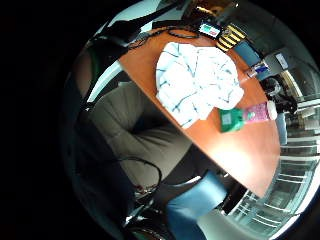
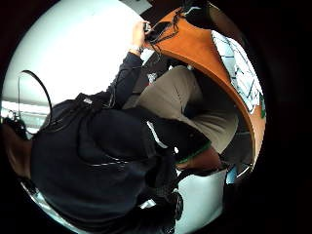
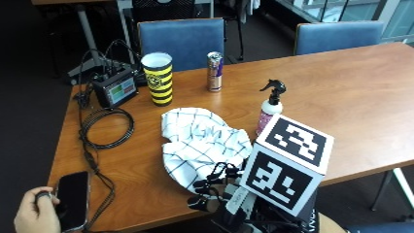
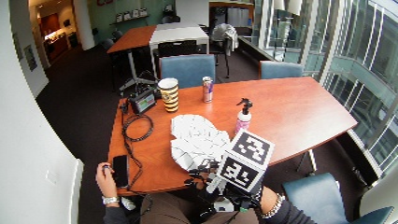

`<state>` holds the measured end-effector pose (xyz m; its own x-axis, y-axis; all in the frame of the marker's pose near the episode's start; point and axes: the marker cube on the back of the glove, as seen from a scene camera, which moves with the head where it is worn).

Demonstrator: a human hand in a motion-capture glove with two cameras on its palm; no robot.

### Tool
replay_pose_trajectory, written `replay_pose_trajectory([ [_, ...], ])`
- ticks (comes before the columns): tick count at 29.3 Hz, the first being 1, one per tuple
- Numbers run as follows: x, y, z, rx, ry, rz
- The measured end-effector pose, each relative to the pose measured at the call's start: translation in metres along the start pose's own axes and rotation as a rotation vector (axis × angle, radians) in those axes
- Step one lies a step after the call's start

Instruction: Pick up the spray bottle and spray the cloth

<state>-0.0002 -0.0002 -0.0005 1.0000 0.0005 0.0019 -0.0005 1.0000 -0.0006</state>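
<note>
- Orange-brown table (image 3: 362, 87) carries the white checked cloth (image 3: 200, 143); we see the spray bottle (image 3: 270, 109) standing upright just beside it at two o'clock.
- Our gloved right hand (image 3: 216, 191) hovers at the near edge, fingers relaxed, holding nothing; only the thumb-side palm view shows the seated person's lap.
- Striped cup (image 3: 157, 77), can (image 3: 215, 71), screen device (image 3: 116, 90) and coiled cable (image 3: 107, 127) lie beyond; our bare left hand (image 3: 35, 213) holds a phone (image 3: 71, 199).
</note>
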Motion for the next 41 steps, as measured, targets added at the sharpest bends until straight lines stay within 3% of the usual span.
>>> replay_pose_trajectory([
  [24,0.012,-0.003,0.013,-0.040,-0.024,0.043],
  [41,0.057,-0.031,-0.005,-0.041,-0.009,0.135],
])
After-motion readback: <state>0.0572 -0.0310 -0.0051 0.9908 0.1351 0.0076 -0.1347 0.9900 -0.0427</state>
